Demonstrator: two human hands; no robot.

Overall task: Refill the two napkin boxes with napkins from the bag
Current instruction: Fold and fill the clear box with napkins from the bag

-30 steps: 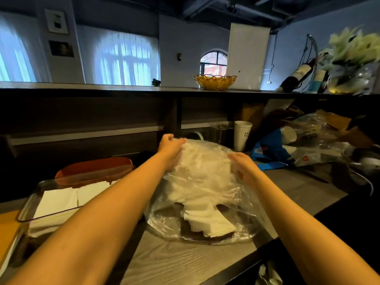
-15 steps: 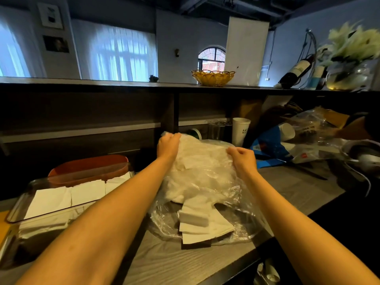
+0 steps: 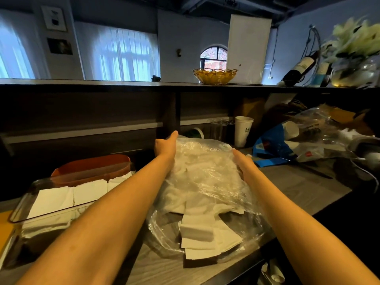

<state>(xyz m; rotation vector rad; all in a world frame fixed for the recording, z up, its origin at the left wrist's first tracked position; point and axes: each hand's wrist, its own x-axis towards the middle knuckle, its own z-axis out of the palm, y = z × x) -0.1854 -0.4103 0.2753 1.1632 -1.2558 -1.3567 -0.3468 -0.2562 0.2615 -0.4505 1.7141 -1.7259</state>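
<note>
a person's two hands close on either flank of a clear plastic bag (image 3: pixel 207 182) of white napkins (image 3: pixel 202 235) that sits on the grey worktop (image 3: pixel 298 190) directly ahead, between the forearms. the left hand (image 3: pixel 167 146) rests against the bag's upper left side, thumb raised and fingers hidden behind the film, so whether they grip cannot be told; the right hand (image 3: pixel 241 161) presses the right side with fingers hidden too. the crumpled bag rises to a peak at the far end, its long axis running away from the person, loose folded napkins spilling toward the near edge. the clear napkin box (image 3: pixel 22 204), part filled, lies to the left, nearer the left arm, an orange tub (image 3: pixel 90 167) just behind it.
</note>
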